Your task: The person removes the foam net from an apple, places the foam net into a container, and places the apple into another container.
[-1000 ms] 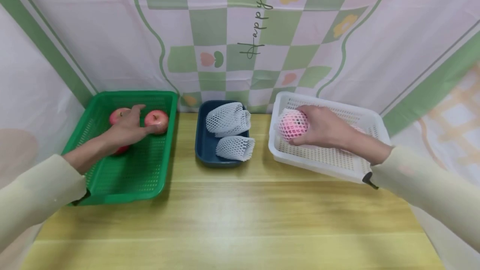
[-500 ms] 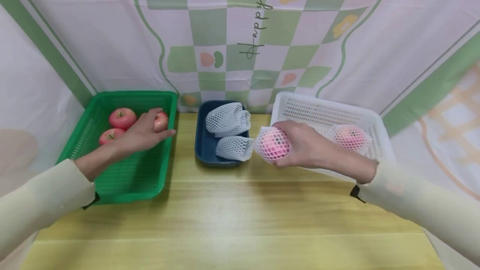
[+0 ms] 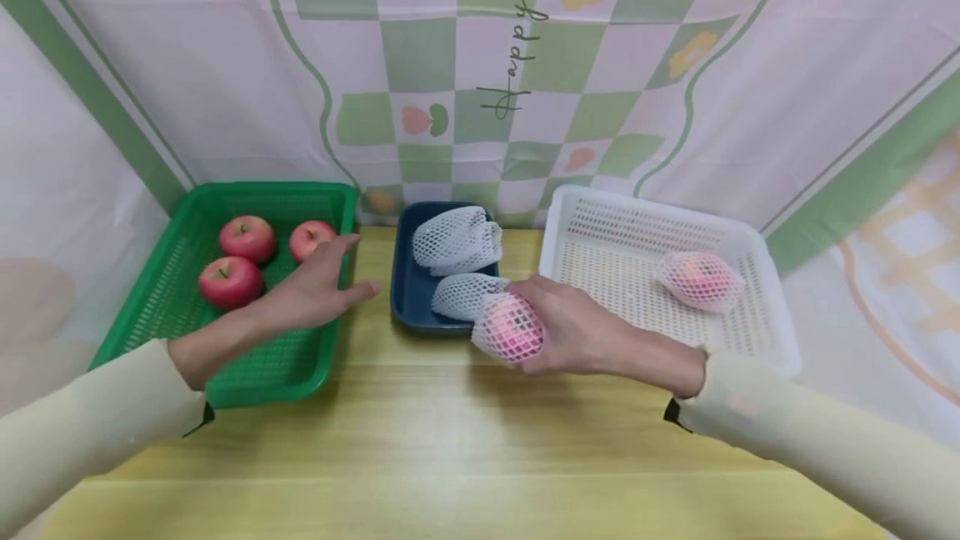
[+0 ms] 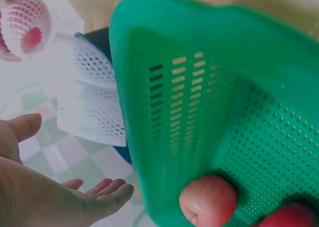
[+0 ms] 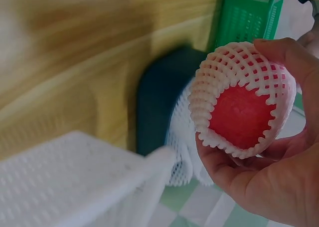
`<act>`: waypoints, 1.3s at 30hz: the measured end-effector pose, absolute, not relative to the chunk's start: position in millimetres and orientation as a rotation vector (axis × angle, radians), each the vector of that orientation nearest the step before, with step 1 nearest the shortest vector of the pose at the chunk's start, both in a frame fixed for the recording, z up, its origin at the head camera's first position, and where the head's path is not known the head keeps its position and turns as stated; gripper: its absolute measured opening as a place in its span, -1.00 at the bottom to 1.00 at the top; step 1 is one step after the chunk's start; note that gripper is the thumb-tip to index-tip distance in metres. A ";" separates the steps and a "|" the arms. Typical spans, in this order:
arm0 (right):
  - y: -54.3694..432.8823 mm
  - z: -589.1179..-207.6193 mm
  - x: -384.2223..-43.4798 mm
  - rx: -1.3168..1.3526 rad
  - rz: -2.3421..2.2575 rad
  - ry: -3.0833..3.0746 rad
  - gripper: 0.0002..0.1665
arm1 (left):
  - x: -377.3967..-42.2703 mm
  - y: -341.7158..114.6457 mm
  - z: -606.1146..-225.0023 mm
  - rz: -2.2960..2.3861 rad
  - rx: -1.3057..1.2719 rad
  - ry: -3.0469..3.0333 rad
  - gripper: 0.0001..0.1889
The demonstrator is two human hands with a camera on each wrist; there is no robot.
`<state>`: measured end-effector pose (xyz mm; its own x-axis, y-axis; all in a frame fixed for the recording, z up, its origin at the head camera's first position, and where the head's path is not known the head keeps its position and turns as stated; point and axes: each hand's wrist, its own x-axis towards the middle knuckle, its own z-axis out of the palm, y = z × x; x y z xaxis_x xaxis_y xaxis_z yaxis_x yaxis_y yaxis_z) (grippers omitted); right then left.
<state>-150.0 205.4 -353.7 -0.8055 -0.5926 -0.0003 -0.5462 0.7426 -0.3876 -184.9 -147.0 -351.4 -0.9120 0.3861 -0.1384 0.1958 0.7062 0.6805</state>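
My right hand [image 3: 573,327] grips an apple in a white foam net [image 3: 510,328], held in front of the blue tray's right corner. Red skin shows through the net's open end in the right wrist view, where the netted apple [image 5: 241,102] sits between thumb and fingers. My left hand [image 3: 311,286], fingers extended and holding nothing, hovers over the right rim of the green basket [image 3: 330,357]. Three bare apples [image 3: 232,282] lie in that basket. In the left wrist view the left hand [image 4: 65,192] is beside the basket wall, thumb apart from the fingers.
Several white foam nets [image 3: 453,240] lie in the blue tray [image 3: 403,294] at the middle. On the right a white basket [image 3: 600,273] holds another netted apple [image 3: 701,280]. All stand on a wooden table [image 3: 450,440] against a patterned cloth [image 3: 495,57].
My right hand has lifted the netted apple out of the white basket and carried it left and nearer to me. The left hand has moved right, off the apples to the basket's rim.
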 end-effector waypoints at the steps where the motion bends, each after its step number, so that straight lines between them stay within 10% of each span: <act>1: 204.4 -356.4 -148.4 -0.941 -0.569 2.816 0.13 | -182.8 -145.1 -352.0 1.012 0.468 2.645 -0.09; 39: 181.1 -408.7 -113.5 -1.114 -0.502 2.696 0.14 | -134.3 -97.1 -389.6 1.133 0.492 2.489 -0.09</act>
<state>-113.5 181.1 -408.7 -0.7025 -0.7107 -0.0383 -0.6493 0.6620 -0.3744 -134.3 -97.1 -389.6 -0.8742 0.4517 -0.1782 0.1621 0.6174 0.7698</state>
